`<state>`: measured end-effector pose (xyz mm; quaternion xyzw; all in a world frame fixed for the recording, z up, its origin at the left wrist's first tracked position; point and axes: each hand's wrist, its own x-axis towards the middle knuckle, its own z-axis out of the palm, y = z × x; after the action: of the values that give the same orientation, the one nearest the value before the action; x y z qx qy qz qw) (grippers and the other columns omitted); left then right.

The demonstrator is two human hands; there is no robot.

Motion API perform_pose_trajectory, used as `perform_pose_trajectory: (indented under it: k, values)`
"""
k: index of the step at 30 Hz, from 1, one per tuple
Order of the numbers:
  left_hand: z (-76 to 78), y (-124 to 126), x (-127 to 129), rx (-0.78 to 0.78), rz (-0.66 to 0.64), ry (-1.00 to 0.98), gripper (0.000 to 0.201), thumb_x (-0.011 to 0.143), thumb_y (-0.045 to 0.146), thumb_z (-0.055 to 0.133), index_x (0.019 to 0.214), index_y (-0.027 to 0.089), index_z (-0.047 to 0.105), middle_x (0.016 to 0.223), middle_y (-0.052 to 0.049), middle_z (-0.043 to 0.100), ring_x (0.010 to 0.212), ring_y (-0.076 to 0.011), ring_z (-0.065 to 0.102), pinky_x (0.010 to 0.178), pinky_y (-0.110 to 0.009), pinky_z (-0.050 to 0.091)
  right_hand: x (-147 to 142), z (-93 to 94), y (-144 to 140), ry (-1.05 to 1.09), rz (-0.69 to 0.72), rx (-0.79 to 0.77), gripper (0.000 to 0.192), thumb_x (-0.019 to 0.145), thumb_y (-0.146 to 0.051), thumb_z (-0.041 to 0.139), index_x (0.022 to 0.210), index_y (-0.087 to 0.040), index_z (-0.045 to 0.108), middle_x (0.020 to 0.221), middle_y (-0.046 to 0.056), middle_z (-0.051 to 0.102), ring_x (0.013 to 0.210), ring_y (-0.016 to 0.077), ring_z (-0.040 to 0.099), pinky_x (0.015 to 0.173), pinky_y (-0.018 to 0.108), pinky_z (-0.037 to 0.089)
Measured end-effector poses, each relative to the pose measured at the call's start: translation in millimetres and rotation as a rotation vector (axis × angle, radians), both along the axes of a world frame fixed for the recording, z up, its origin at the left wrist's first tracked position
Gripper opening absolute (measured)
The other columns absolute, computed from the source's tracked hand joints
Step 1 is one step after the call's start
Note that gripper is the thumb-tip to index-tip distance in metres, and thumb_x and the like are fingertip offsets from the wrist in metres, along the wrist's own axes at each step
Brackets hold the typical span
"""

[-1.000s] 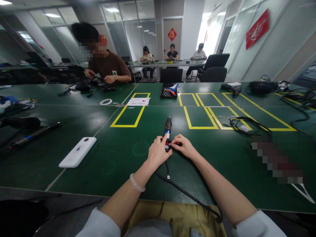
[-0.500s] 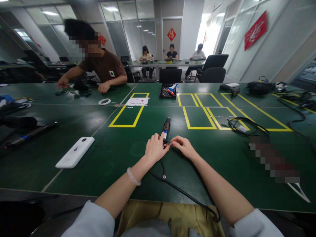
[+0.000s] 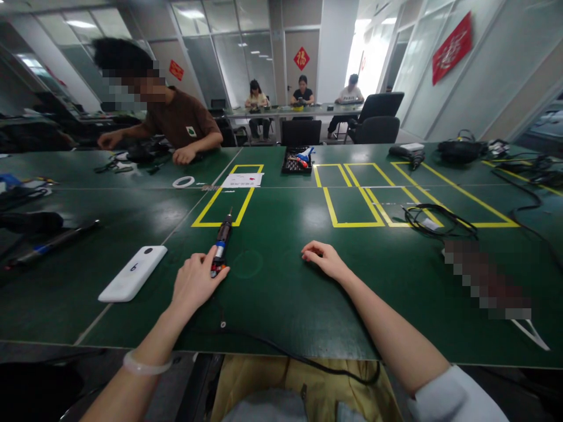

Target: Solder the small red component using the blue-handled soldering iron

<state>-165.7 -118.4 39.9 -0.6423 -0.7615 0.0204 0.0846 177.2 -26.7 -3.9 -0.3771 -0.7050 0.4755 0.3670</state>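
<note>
My left hand (image 3: 193,282) grips the near end of a black corded tool with a blue band (image 3: 221,238), which lies on the green table (image 3: 281,293) and points away from me toward a yellow taped rectangle (image 3: 229,202). Its black cord (image 3: 281,351) trails back over the table's front edge. My right hand (image 3: 322,259) rests on the table to the right, fingers loosely curled, holding nothing. A white flat device (image 3: 132,272) lies just left of my left hand.
More yellow taped boxes (image 3: 352,202) and a coiled black cable (image 3: 433,220) lie to the right. A black tray of tools (image 3: 297,161), a paper sheet (image 3: 240,180) and a tape ring (image 3: 183,181) sit farther back. A person in a brown shirt (image 3: 176,123) works at the far left; others sit beyond.
My left hand has slid the corded tool leftward across the table, away from my right hand. The right hand has let go of the tool and stays where it was.
</note>
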Motion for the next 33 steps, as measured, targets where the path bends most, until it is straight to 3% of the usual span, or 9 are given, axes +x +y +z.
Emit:
perform_pose_trajectory:
  k: [7, 11, 16, 19, 22, 24, 28, 33]
  values:
    - [-4.9, -9.2, -83.2, 0.009, 0.180, 0.095, 0.072, 0.086, 0.064, 0.033, 0.142, 0.020, 0.038, 0.117, -0.017, 0.054, 0.098, -0.0328, 0.054, 0.080, -0.039, 0.041, -0.4, -0.4, -0.6, -0.003, 0.004, 0.004, 0.017, 0.083, -0.029, 0.056, 0.090, -0.016, 0.063, 0.080, 0.004, 0.069, 0.072, 0.0152, 0.062, 0.072, 0.028, 0.048]
    - [-1.2, -14.6, -95.2, 0.055, 0.169, 0.151, 0.066, 0.085, 0.062, 0.039, 0.138, 0.023, 0.042, 0.118, -0.013, 0.057, 0.102, -0.0320, 0.053, 0.085, -0.041, 0.041, -1.2, -1.8, -0.1, -0.027, 0.006, 0.019, 0.018, 0.084, -0.030, 0.055, 0.091, -0.016, 0.064, 0.081, 0.004, 0.069, 0.073, 0.0154, 0.062, 0.072, 0.028, 0.048]
    - [5.4, -23.0, -71.6, 0.145, 0.092, 0.165, 0.047, 0.087, 0.051, 0.038, 0.109, 0.016, 0.059, 0.106, -0.014, 0.060, 0.092, -0.0286, 0.055, 0.077, -0.037, 0.043, -1.0, -2.1, 0.8, -0.031, 0.008, 0.018, 0.017, 0.083, -0.029, 0.056, 0.091, -0.017, 0.065, 0.082, 0.004, 0.070, 0.073, 0.0154, 0.062, 0.072, 0.028, 0.047]
    - [12.2, -23.2, -62.7, 0.157, 0.131, 0.134, 0.039, 0.087, 0.045, 0.036, 0.092, 0.017, 0.063, 0.099, -0.012, 0.063, 0.083, -0.0273, 0.058, 0.071, -0.036, 0.043, -0.9, -2.8, 1.3, -0.033, 0.010, 0.022, 0.017, 0.084, -0.029, 0.056, 0.091, -0.017, 0.065, 0.082, 0.004, 0.070, 0.073, 0.0152, 0.062, 0.072, 0.028, 0.047]
    - [23.1, -17.6, -57.6, 0.167, 0.245, 0.003, 0.038, 0.087, 0.046, 0.038, 0.096, 0.018, 0.063, 0.094, -0.010, 0.067, 0.077, -0.0266, 0.060, 0.064, -0.034, 0.041, -1.3, -3.9, 1.8, -0.042, 0.013, 0.027, 0.018, 0.085, -0.030, 0.055, 0.091, -0.016, 0.065, 0.081, 0.004, 0.070, 0.072, 0.0150, 0.062, 0.071, 0.028, 0.047]
    - [31.0, -10.1, -47.0, 0.204, 0.249, -0.154, 0.039, 0.087, 0.048, 0.041, 0.101, 0.018, 0.062, 0.090, -0.010, 0.068, 0.076, -0.0265, 0.062, 0.062, -0.033, 0.041, -1.7, -4.0, 2.0, -0.048, 0.015, 0.028, 0.018, 0.085, -0.030, 0.055, 0.091, -0.016, 0.065, 0.080, 0.004, 0.070, 0.072, 0.0149, 0.062, 0.071, 0.027, 0.047]
    - [41.3, 14.3, 5.3, 0.224, -0.073, -0.645, 0.035, 0.087, 0.048, 0.045, 0.099, 0.019, 0.060, 0.085, -0.004, 0.069, 0.080, -0.0196, 0.064, 0.072, -0.028, 0.045, -1.8, -3.0, 2.1, -0.046, 0.017, 0.014, 0.019, 0.085, -0.031, 0.056, 0.090, -0.016, 0.065, 0.079, 0.004, 0.070, 0.071, 0.0149, 0.062, 0.070, 0.027, 0.047]
    - [39.4, 55.2, 93.1, 0.063, -0.386, -1.043, 0.033, 0.087, 0.043, 0.046, 0.105, 0.018, 0.060, 0.072, 0.000, 0.059, 0.067, -0.0135, 0.056, 0.066, -0.025, 0.042, -0.8, -3.5, 3.2, -0.041, 0.041, 0.013, 0.020, 0.085, -0.033, 0.056, 0.092, -0.016, 0.065, 0.079, 0.003, 0.069, 0.070, 0.0147, 0.061, 0.070, 0.028, 0.046]
